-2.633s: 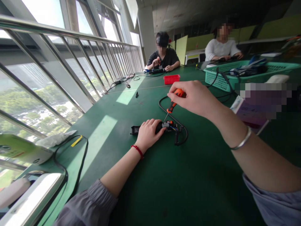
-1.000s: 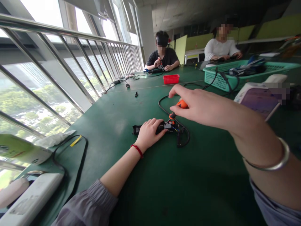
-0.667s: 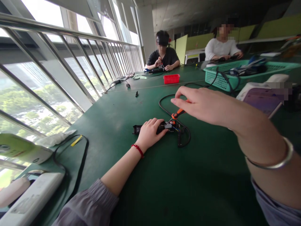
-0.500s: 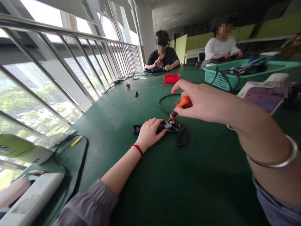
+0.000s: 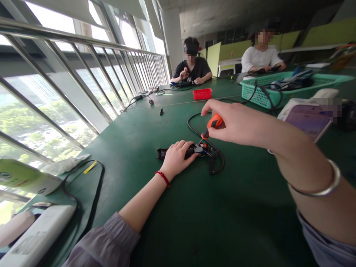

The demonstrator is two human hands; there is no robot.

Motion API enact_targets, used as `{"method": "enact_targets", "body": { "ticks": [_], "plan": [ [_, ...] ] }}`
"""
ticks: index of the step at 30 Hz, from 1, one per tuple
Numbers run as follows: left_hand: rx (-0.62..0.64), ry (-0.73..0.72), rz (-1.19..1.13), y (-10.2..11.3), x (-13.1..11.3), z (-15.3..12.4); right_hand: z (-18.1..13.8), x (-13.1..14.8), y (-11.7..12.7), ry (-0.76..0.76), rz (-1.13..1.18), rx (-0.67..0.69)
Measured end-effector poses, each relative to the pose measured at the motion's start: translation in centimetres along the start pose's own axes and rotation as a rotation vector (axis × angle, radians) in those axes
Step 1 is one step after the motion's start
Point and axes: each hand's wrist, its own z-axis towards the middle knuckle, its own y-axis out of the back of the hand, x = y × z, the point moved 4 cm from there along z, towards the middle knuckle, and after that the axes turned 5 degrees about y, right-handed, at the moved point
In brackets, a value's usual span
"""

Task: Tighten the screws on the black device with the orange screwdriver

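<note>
A small black device (image 5: 161,153) with exposed coloured wiring lies on the green table (image 5: 194,215), its black cable (image 5: 215,165) looping beside it. My left hand (image 5: 176,157) is closed over the device and presses it to the table. My right hand (image 5: 236,120) grips an orange-handled screwdriver (image 5: 213,124), tip down on the open wired end of the device. A red string circles my left wrist and a silver bangle my right.
A red tray (image 5: 203,93) and a green basket (image 5: 278,92) of cables stand further back. A phone (image 5: 306,118) lies at the right. Two other people work at the far end. White objects and a black cord (image 5: 83,200) lie at the near left by the railing.
My right hand has kept the screwdriver on the device, shifting and turning slightly over it. My left hand has stayed on the device.
</note>
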Motion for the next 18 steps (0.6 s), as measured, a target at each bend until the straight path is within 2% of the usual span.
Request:
{"method": "enact_targets", "body": {
  "ticks": [6, 12, 18],
  "plan": [
    [-0.001, -0.001, 0.004, -0.07, 0.02, 0.05, -0.2, 0.27, -0.02, -0.016, -0.024, 0.047],
    [0.0, -0.003, 0.005, -0.12, 0.1, -0.02, 0.02, -0.02, -0.06, -0.037, 0.001, 0.009],
    [-0.004, 0.002, -0.004, -0.08, 0.06, -0.07, -0.09, -0.22, 0.14, -0.078, -0.039, 0.026]
  ]
}}
